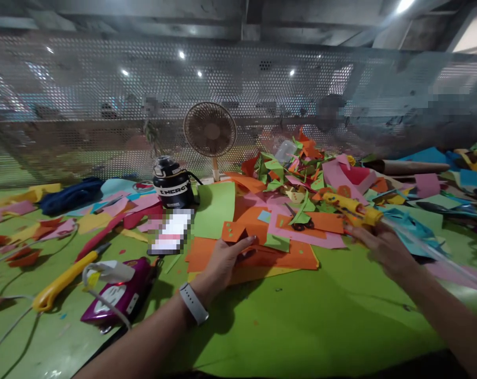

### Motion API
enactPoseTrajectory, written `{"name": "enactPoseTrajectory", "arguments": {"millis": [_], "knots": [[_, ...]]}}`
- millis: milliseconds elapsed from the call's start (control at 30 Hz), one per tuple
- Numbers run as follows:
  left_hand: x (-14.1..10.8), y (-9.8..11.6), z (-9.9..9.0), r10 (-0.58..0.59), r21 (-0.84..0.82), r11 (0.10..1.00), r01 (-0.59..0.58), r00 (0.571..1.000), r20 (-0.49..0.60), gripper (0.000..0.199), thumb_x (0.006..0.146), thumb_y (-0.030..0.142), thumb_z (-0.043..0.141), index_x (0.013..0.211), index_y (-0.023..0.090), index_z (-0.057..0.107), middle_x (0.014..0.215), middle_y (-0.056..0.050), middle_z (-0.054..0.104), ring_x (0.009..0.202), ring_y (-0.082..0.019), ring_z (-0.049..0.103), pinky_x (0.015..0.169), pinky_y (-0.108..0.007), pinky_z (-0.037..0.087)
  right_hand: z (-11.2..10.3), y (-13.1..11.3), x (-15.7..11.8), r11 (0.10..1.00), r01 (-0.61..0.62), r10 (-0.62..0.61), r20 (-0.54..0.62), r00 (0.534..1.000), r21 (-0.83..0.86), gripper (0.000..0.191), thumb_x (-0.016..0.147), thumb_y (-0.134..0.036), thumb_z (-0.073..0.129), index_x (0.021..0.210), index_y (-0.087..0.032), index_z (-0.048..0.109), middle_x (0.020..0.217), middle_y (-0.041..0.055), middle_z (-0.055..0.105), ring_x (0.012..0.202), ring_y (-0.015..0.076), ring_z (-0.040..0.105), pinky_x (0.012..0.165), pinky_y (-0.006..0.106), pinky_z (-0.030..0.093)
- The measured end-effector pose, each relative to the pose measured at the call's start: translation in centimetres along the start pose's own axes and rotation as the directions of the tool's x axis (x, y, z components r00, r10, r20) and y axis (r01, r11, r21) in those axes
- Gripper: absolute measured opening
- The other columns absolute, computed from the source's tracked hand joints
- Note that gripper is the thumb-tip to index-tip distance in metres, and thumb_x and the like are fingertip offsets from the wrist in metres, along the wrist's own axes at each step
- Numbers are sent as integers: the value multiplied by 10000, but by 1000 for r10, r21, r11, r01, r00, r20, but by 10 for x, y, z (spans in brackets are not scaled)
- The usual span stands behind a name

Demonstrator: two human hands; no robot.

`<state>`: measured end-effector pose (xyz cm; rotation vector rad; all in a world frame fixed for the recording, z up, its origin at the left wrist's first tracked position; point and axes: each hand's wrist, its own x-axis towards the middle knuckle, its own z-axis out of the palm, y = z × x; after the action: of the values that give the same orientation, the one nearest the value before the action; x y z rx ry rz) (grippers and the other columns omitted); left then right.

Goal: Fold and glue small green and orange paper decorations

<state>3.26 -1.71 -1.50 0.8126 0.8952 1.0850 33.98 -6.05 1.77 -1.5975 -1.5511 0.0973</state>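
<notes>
My left hand (224,259), with a pale watch strap on the wrist, pinches a small folded piece of orange paper (234,232) with little green spots on it. Under it lie larger orange sheets (294,258) on the green table. In my right hand (380,245) is a yellow glue gun (351,208), its nozzle end toward the left and a long whitish glue stick (436,250) trailing from its back. Dark scissor handles (304,225) lie partly under paper scraps between the hands.
A heap of coloured paper scraps (294,171) rises behind the hands. On the left are a black bottle (173,187), a phone (171,232), a yellow cutter knife (67,279) and a purple power box (122,295) with cables. A small fan (210,130) stands before a perforated metal screen (104,105).
</notes>
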Motion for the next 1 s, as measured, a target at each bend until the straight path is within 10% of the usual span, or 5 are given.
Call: {"name": "enactPoseTrajectory", "arguments": {"millis": [67, 200, 500, 1000], "knots": [[1, 0, -1, -4, 14, 1000, 4, 1000, -8, 223, 603, 270, 841, 776, 194, 722, 911, -68, 749, 872, -205, 681, 754, -284, 546, 11, -24, 6, 956, -212, 178, 172, 969, 203, 281, 715, -468, 580, 560, -235, 547, 557, 30, 575, 526, 191, 544, 494, 304, 455], [4, 0, -3, -3, 8, 1000, 3, 1000, -21, 250, 566, 273, 862, 754, 190, 719, 903, -86, 751, 905, -234, 678, 765, -313, 541, 33, -65, 18, 886, -269, 164, 288, 944, 377, 352, 672, -484, 636, 457, -222, 539, 524, 16, 558, 533, 152, 530, 516, 262, 450], [3, 3, -3, 18, -8, 1000, -18, 999, -35, 299, 560, 281, 864, 800, 171, 723, 913, -99, 748, 877, -232, 676, 737, -314, 551, 68, -74, -1, 778, -404, 84, 557, 826, 482, 336, 677, -430, 725, 914, -193, 709, 780, 49, 709, 693, 187, 643, 578, 282, 534], [6, -2, -6, 74, 31, 997, -74, 997, 22, 242, 640, 300, 826, 853, 234, 734, 944, -52, 750, 837, -204, 691, 758, -339, 555, 85, -73, -12, 803, -344, 32, 541, 841, 486, 385, 684, -424, 729, 989, -189, 737, 987, 75, 747, 955, 278, 684, 902, 405, 556]]}}
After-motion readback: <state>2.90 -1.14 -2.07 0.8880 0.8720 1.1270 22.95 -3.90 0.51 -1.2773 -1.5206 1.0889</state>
